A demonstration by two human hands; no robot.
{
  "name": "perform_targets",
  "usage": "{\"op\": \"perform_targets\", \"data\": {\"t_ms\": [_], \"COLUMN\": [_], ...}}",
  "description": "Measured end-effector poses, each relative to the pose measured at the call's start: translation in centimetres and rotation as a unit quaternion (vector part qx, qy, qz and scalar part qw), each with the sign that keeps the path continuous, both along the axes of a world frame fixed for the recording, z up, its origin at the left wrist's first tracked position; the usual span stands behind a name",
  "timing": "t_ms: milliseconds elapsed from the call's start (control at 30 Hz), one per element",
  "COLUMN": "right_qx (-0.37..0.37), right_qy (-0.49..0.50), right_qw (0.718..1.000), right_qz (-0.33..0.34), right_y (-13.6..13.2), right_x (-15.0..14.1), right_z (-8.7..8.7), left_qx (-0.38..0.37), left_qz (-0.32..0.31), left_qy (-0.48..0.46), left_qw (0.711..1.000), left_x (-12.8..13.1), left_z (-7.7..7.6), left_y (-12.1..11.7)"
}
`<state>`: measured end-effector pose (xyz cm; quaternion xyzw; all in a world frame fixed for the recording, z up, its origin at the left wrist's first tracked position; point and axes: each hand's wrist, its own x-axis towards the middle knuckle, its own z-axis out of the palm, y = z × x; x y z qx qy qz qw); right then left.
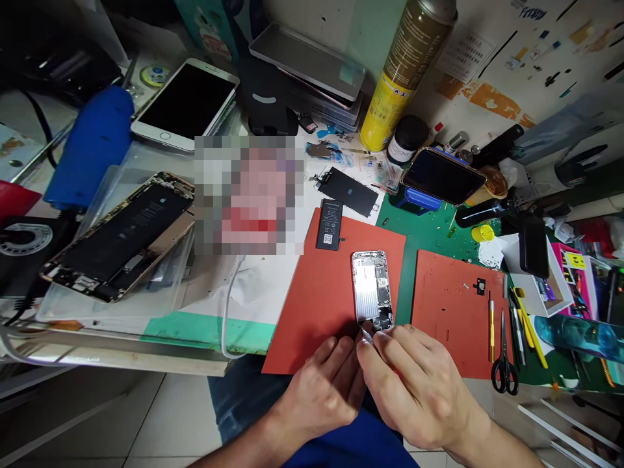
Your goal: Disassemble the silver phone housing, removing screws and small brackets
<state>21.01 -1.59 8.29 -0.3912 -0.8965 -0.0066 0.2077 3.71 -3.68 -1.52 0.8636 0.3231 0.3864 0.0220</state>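
Observation:
An opened phone (373, 289), its metal housing and circuit board bare, lies on an orange-red mat (302, 299). My left hand (324, 383) is closed at the phone's lower left corner, with its fingertips against that edge and partly hidden. Pinched in my right hand (419, 380) is a slim silver pointed tool (366, 335); its tip is at the phone's bottom end. The fingers hide most of the tool, so its exact kind does not show. A black phone battery (330, 225) rests on the mat above the phone, and a dark screen assembly (350, 191) lies beyond it.
Another orange-red mat (453, 312) holds small parts, with scissors (504, 370) and yellow tweezers (531, 328) beside it. At the left are a larger opened phone (121, 234), a white phone (188, 101) and a white cable (225, 312). A spray can (404, 71) stands behind.

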Motion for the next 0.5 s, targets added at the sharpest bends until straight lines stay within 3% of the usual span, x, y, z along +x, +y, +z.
{"op": "perform_targets", "data": {"t_ms": [100,200,300,433,500], "right_qx": [-0.032,-0.034,0.031,0.032,0.028], "right_qy": [0.070,0.206,0.352,0.491,0.493], "right_qw": [0.996,0.956,0.858,0.709,0.679], "right_qz": [-0.044,-0.208,-0.374,-0.505,-0.543], "right_y": [-1.4,-3.7,-5.2,-5.7,-5.8], "right_x": [1.2,2.9,4.8,7.4,8.5], "right_z": [0.4,0.0,-1.1,-2.4,-3.0], "left_qx": [-0.019,-0.017,-0.015,-0.035,-0.040], "left_qz": [-0.025,-0.033,-0.041,-0.070,-0.070], "left_qy": [0.047,0.102,0.137,0.139,0.142], "left_qw": [0.998,0.994,0.990,0.987,0.987], "left_x": [-0.3,-0.7,-1.0,-1.5,-1.9], "left_z": [0.2,0.8,1.3,1.2,0.5], "left_y": [0.2,0.6,1.0,1.1,1.0]}}
